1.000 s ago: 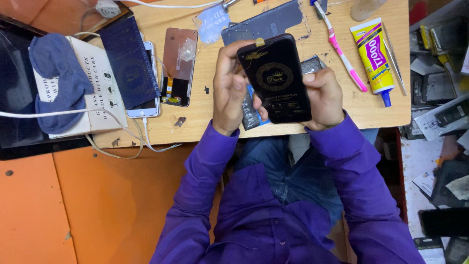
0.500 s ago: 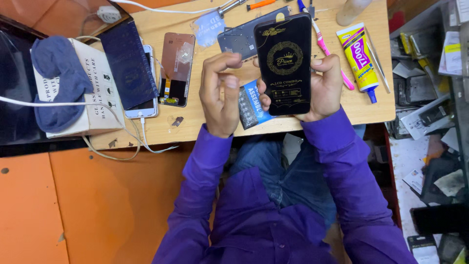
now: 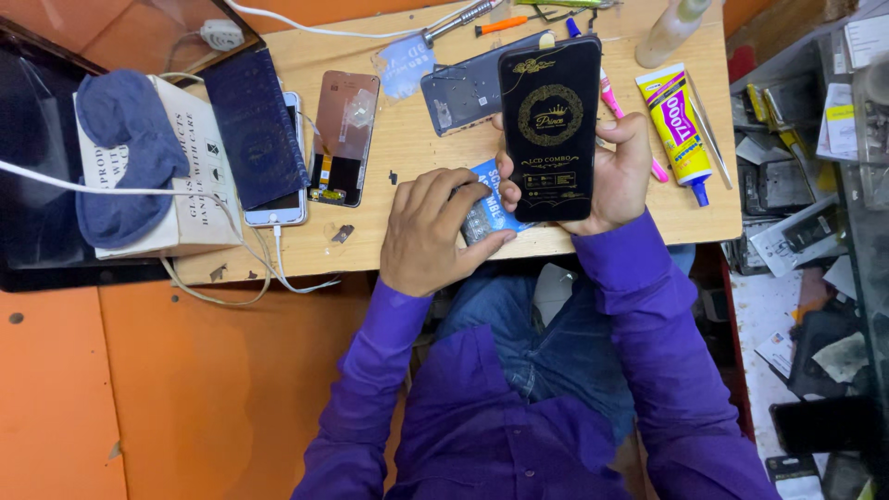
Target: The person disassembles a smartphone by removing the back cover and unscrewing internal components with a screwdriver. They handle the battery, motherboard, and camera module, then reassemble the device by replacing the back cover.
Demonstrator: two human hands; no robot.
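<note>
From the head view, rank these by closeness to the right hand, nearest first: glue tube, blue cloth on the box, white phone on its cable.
1. Glue tube: yellow and pink, just to the outer side of the right hand, on the desk's right end.
2. White phone: well across the desk to the left, beyond the left hand.
3. Blue cloth: farthest, on the white box at the left edge.

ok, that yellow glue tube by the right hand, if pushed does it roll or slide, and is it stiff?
The yellow glue tube lies flat on the wooden table, apart from the right hand. Its body looks flattened, so it would probably slide or pivot rather than roll. It looks like a soft squeeze tube, likely to dent under a firm pinch. Probably light; its narrow blue nozzle may swing round first.
</note>
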